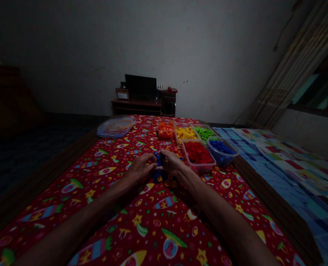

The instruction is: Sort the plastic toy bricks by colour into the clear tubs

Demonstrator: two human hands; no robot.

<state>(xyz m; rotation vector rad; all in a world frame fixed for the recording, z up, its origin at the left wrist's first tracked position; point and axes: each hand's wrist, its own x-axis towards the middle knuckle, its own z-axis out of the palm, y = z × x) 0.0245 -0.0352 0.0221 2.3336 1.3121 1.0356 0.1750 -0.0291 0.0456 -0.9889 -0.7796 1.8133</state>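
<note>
Over the middle of the table, my left hand [142,166] and my right hand [173,162] face each other with fingers closed around dark blue plastic building pieces [159,159]. Their exact shape is partly hidden by my fingers and dim light. Just below, more blue pieces [156,180] rest on the red patterned tablecloth [136,207]. Small round yellowish pieces [169,183] lie under my right hand. Close by on the right stands a rectangular clear tub of red pieces [198,152].
A round clear tub [236,151] holds blue pieces. Behind are tubs of orange [166,131], yellow [185,133] and green pieces [204,133]. Stacked clear lids [116,127] lie at the far left. A bed [286,162] adjoins the table's right edge; a monitor [141,87] stands beyond.
</note>
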